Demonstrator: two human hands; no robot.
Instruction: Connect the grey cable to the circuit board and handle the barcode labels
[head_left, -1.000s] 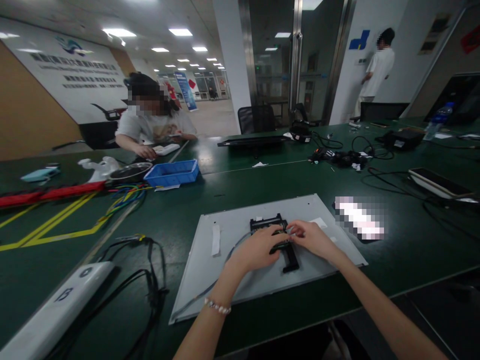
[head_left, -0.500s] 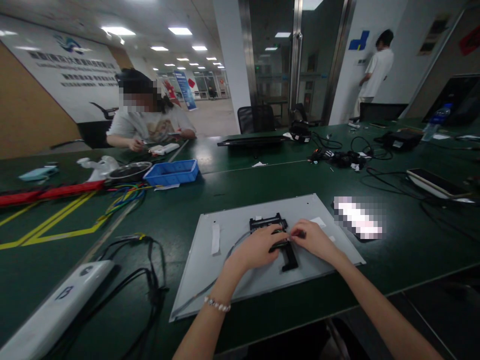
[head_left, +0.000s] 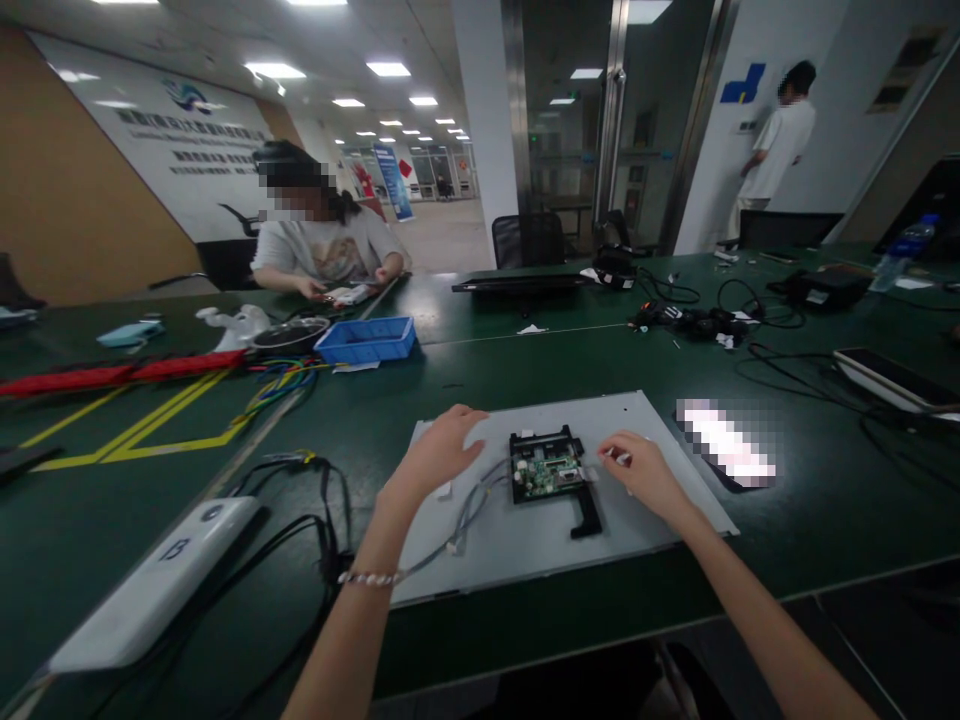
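A green circuit board (head_left: pixel 551 476) sits in a black plastic frame (head_left: pixel 589 513), which lies on a white flat panel (head_left: pixel 660 510). To the left of the board, over the panel, my left hand (head_left: pixel 444 452) hovers with fingers spread and nothing in it. My right hand (head_left: pixel 641 472) is just right of the frame, apart from it. Its fingertips pinch a small white scrap (head_left: pixel 619 456), too small to name surely. A grey cable (head_left: pixel 469 522) runs from the board's left side across the panel, passing behind my left forearm.
Right of the panel lies a phone with a blurred screen (head_left: pixel 724 440). A white power bank-like case (head_left: pixel 161 585) and black cables (head_left: pixel 326 530) are at left. A blue bin (head_left: pixel 367 342) stands farther back, near a seated person (head_left: pixel 330 240). A monitor-like black slab (head_left: pixel 521 285) lies behind.
My left hand has moved off the board to the left and opened, uncovering the circuit board. My right hand has drawn slightly right, away from the frame, with the white scrap.
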